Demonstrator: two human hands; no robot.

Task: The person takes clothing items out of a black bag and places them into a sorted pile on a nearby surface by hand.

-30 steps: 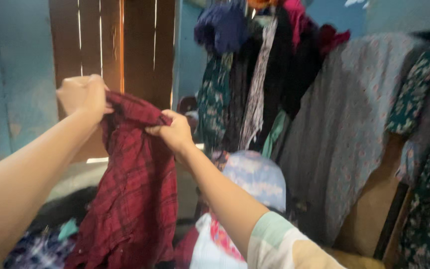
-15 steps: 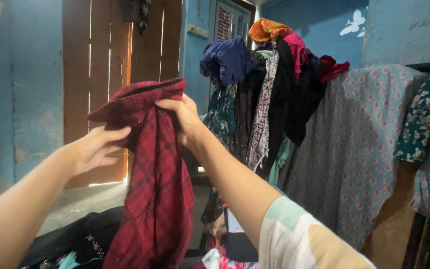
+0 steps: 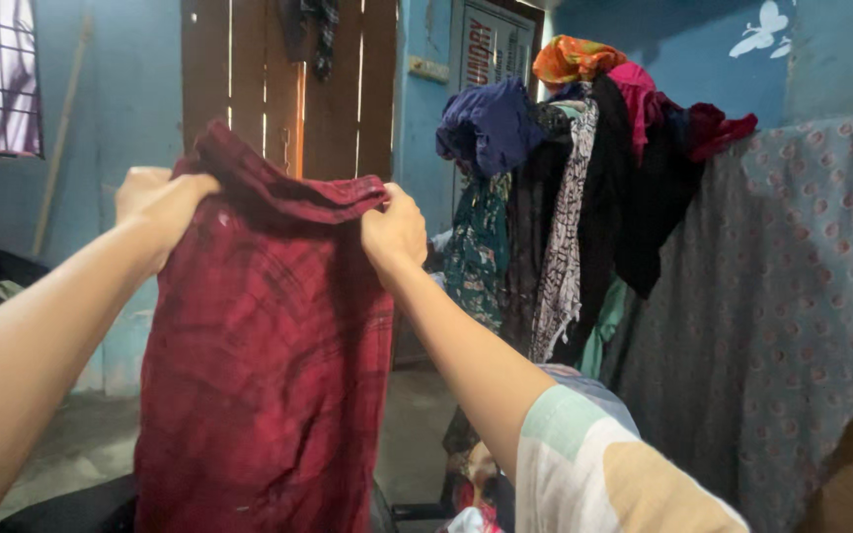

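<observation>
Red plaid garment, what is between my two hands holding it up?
In the head view, only the garment's bunched top edge spans from the left hand to the right hand; the red plaid garment hangs below.

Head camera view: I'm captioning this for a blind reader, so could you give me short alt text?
Two bare hands hold a dark red plaid cloth garment up by its top edge, the left hand and right hand gripping its corners so it hangs flat. Behind it stand a brown wooden slatted door, blue walls and a heap of hanging coloured clothes.
</observation>
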